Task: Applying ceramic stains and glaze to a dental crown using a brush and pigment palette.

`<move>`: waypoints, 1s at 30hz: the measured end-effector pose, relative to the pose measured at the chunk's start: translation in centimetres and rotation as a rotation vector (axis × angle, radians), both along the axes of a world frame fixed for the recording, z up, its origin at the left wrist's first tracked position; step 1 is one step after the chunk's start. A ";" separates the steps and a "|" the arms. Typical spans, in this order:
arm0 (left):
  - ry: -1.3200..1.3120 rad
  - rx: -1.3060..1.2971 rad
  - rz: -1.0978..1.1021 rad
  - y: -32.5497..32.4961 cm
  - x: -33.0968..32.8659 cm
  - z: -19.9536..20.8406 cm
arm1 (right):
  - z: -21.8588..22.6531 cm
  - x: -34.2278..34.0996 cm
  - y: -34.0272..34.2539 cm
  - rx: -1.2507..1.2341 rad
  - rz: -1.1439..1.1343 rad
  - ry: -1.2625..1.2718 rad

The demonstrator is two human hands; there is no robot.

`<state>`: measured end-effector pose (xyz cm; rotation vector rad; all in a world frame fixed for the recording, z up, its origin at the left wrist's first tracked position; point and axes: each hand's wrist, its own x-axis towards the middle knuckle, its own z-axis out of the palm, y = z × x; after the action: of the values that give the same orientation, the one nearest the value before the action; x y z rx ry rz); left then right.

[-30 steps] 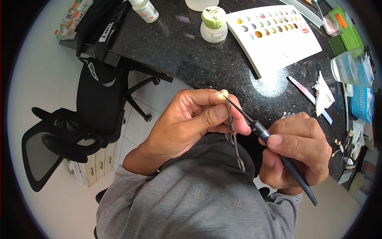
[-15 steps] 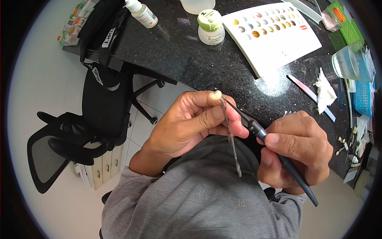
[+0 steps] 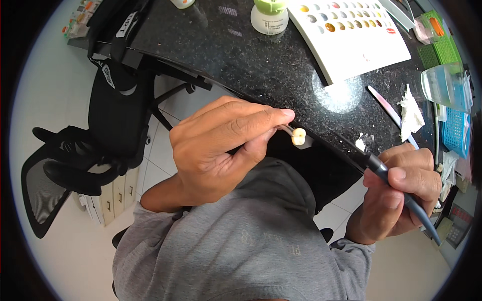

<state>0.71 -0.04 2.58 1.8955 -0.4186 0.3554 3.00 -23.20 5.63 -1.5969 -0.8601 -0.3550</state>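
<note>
My left hand (image 3: pixel 221 145) is closed on slim metal tweezers, of which only the tip (image 3: pixel 284 128) shows past my fingers. That tip bears a small cream-coloured dental crown (image 3: pixel 298 136) with a yellowish top, held out in front of the table edge. My right hand (image 3: pixel 404 188) grips a dark fine-tipped brush (image 3: pixel 378 168) between thumb and fingers. Its thin dark point stretches up and left over the black speckled table (image 3: pixel 241 65), apart from the crown.
A white palette (image 3: pixel 359 62) with coloured wells lies behind a bright light spot. Nearby are a green-lidded jar (image 3: pixel 269 22), a pink-and-blue stick (image 3: pixel 386 106), crumpled tissue (image 3: pixel 411 115), a clear water cup (image 3: pixel 444 88) and a blue basket (image 3: pixel 456 133). A black chair (image 3: pixel 118 105) stands left.
My hands have drawn apart, the right moving right with the brush. My left hand has turned, knuckles up, bringing the crown right and down. The view has tipped slightly downward.
</note>
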 end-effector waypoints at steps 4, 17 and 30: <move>-0.124 0.118 0.048 -0.2 0.2 -0.2 | 0.2 0.1 0.6 -0.017 0.010 0.021; 0.083 -0.087 0.046 -0.7 -0.6 -0.6 | 4.9 1.9 -2.5 -0.216 -0.488 -0.137; 0.137 -0.136 -0.142 0.3 0.5 -1.3 | 3.3 7.5 -2.8 -0.534 -0.721 0.024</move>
<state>1.18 0.25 1.24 1.7345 -0.4235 0.1545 10.49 -25.96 8.95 -2.3912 -0.3344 -0.6428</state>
